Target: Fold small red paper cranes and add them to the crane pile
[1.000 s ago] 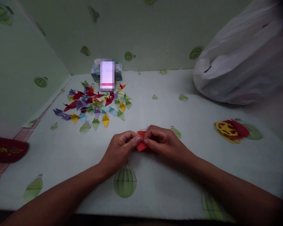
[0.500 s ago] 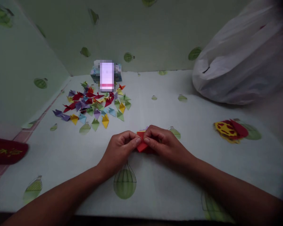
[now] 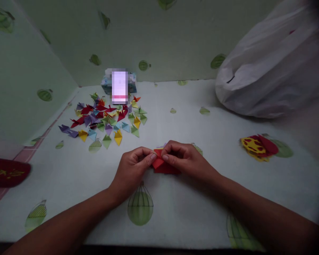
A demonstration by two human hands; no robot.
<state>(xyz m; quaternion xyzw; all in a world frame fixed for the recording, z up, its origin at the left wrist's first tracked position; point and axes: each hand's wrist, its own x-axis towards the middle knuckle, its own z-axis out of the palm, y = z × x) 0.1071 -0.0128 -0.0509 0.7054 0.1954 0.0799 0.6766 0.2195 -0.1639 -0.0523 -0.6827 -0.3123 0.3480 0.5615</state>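
Observation:
A small red paper piece (image 3: 162, 165) lies between my two hands on the pale cloth printed with green balloons (image 3: 175, 212). My left hand (image 3: 131, 170) pinches its left edge with thumb and forefinger, the other fingers curled. On the right side my right hand (image 3: 184, 159) pinches the same piece, fingers bent over it. Part of the paper is hidden under the right hand's fingers. A heap of several folded paper triangles (image 3: 106, 118) in red, purple, yellow, green and blue lies farther away to the left.
A lit phone (image 3: 119, 86) leans against a small box (image 3: 133, 80) behind the heap. A big white plastic bag (image 3: 273, 67) fills the back right. Yellow and red paper cut-outs (image 3: 257, 146) lie at right. A dark red flat object (image 3: 6, 171) sits at the left edge.
My hands have stayed in place, pinching the red paper; more of the red piece now shows below my right fingers. The view has shifted slightly.

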